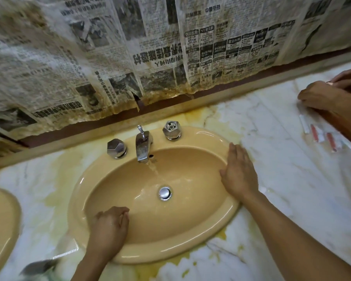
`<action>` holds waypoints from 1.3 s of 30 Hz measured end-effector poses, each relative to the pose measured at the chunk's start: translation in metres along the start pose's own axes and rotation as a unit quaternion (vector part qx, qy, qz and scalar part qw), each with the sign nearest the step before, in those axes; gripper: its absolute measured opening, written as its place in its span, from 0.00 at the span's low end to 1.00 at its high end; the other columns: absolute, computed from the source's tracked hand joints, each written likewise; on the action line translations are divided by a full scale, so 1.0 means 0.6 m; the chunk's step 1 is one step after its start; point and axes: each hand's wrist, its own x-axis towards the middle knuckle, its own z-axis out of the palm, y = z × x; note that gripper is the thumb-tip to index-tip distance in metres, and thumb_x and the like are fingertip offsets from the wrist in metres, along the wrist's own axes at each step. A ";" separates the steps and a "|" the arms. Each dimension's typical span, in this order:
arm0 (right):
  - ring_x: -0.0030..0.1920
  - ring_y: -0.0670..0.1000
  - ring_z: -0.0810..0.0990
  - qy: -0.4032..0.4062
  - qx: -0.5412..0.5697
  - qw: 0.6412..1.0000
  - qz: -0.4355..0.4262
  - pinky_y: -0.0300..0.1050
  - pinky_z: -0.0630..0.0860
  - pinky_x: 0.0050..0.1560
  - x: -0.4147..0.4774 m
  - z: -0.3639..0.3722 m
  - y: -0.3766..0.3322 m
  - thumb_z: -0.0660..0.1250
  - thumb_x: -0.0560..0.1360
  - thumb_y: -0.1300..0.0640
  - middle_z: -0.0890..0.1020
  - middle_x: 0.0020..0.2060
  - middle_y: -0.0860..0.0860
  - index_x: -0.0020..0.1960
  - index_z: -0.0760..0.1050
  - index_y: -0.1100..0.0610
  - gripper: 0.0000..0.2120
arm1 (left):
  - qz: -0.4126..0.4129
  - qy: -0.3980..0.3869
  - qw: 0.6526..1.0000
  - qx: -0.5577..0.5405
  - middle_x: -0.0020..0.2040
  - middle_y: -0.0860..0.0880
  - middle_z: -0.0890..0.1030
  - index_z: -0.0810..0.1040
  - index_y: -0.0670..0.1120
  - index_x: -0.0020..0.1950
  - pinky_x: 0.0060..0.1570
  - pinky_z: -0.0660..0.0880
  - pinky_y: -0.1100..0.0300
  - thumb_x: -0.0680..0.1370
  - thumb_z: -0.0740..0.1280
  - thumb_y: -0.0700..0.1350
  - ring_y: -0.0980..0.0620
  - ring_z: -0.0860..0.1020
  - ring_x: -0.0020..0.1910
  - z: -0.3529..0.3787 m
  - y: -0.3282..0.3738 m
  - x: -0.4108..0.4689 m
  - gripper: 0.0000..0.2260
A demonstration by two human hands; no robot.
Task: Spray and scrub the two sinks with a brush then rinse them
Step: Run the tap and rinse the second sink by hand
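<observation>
A yellow-beige oval sink [190, 254] is set into a stained marble counter [292, 179]. Water runs from the chrome faucet [143, 146] in a thin stream [153, 168] toward the closed metal drain plug [165, 193]. My left hand [109, 226] reaches into the basin at its front left, fingers curled against the wet wall, with nothing visible in it. My right hand [238, 175] lies flat on the sink's right rim, fingers straight. The second sink [0, 230] shows only partly at the left edge. No brush or spray bottle is clearly in view.
Two faceted chrome knobs [116, 148] [172, 129] flank the faucet. Stained newspaper [130, 47] covers the wall behind. Another person's hands [320, 96] work at the far right above small red-and-white packets [320, 134]. A dark blurred object [39, 266] lies at the front left.
</observation>
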 end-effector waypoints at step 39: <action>0.75 0.53 0.67 -0.080 0.114 0.971 -0.195 0.48 0.64 0.72 -0.105 0.006 -0.313 0.69 0.80 0.53 0.69 0.76 0.52 0.82 0.57 0.52 0.35 | -0.068 0.127 0.989 -0.008 0.73 0.38 0.73 0.81 0.46 0.64 0.68 0.71 0.35 0.68 0.76 0.34 0.40 0.70 0.72 -0.079 -0.088 -0.086 0.25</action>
